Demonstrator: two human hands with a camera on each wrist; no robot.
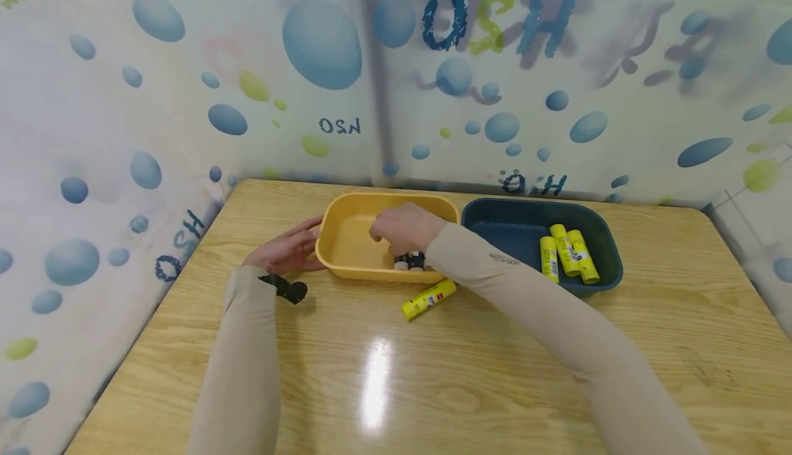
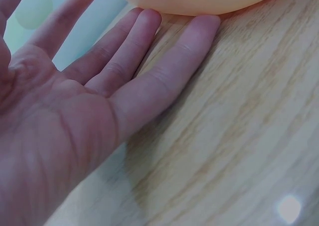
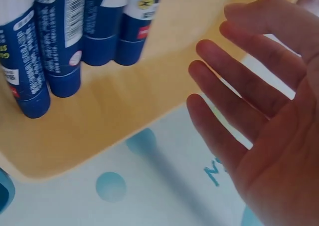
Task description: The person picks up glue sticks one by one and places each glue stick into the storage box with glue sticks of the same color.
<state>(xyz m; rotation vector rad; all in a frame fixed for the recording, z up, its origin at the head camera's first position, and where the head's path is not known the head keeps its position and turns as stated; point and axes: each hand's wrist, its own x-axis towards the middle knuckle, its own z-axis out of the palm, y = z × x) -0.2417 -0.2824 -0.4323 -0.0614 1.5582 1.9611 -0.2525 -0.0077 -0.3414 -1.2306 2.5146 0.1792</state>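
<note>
My left hand is at the left end of a yellow-orange plastic bin. In the left wrist view its fingers are extended, with tips against the bin's outer wall. Over the middle of that bin is my right hand; the right wrist view shows its fingers loosely bent, holding nothing. Several blue glue sticks stand side by side in the bin, partly hidden by the right hand and sleeve in the head view. A yellow glue stick lies on the table just in front of the bin.
A dark blue bin stands right beside the yellow-orange one, with three yellow glue sticks in its right part. Both bins are on a wooden table, near a patterned curtain behind. The right forearm crosses before the dark bin.
</note>
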